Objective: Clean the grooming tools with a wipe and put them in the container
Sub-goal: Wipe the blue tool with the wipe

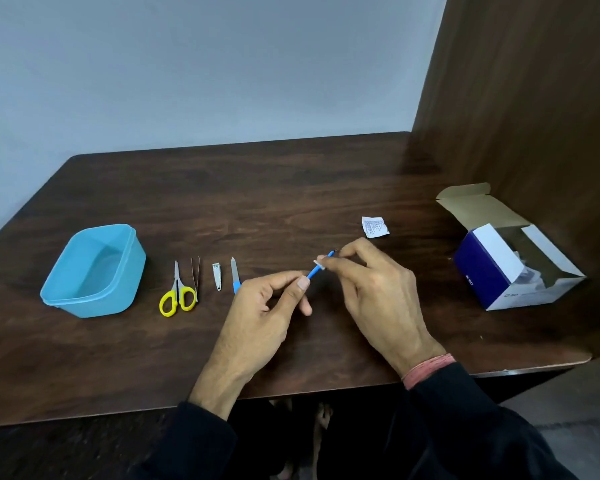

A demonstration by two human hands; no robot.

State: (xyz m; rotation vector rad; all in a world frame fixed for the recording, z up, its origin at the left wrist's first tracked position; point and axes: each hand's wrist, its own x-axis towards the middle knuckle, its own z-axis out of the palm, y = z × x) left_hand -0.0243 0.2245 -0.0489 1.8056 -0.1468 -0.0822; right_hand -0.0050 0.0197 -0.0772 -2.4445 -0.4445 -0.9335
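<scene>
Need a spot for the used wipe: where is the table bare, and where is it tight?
Bare wood runs behind the tool row to the far edge, and between the torn sachet and the open box. The near edge left of the left hand is free too. It is crowded between the blue container and the nail file.

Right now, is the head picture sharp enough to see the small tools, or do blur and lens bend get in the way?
Head view: soft even light, no glare; scissors and nail clipper read clearly; table edge bows from the wide lens; the blue stick between the hands looks slightly soft.
</scene>
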